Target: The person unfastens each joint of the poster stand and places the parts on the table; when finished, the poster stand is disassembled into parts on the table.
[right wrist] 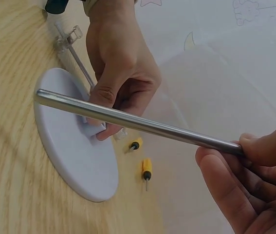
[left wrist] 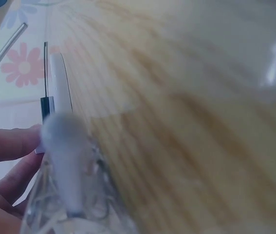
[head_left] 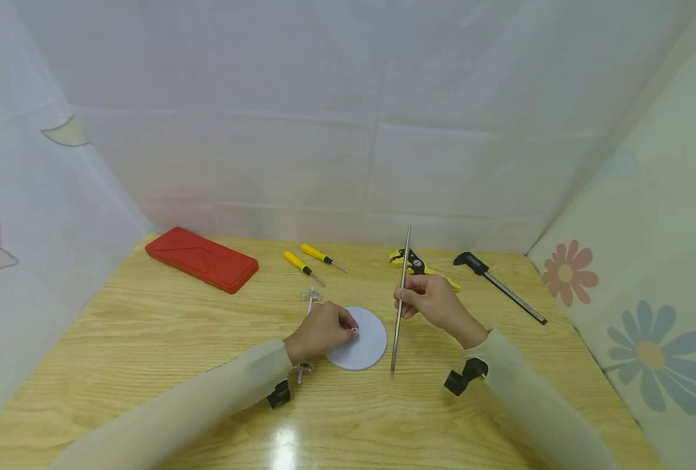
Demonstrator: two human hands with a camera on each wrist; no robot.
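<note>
A white round disc (head_left: 364,346) lies flat on the wooden table. My left hand (head_left: 350,328) rests on its left half, and the thumb and fingers pinch a small white fitting (right wrist: 95,127) at its centre. A clear plastic piece (head_left: 311,297) on a thin stem runs under that hand. My right hand (head_left: 403,301) grips a long metal rod (head_left: 400,307) at mid length. The rod stands nearly upright, its lower end at the table just right of the disc. In the right wrist view the rod (right wrist: 138,122) crosses in front of the left hand (right wrist: 120,73) above the disc (right wrist: 74,156).
At the back lie a red flat case (head_left: 202,258), two yellow screwdrivers (head_left: 303,264), a yellow-black plier tool (head_left: 421,266) and a black-handled tool (head_left: 497,286). Fabric walls close in the table on three sides.
</note>
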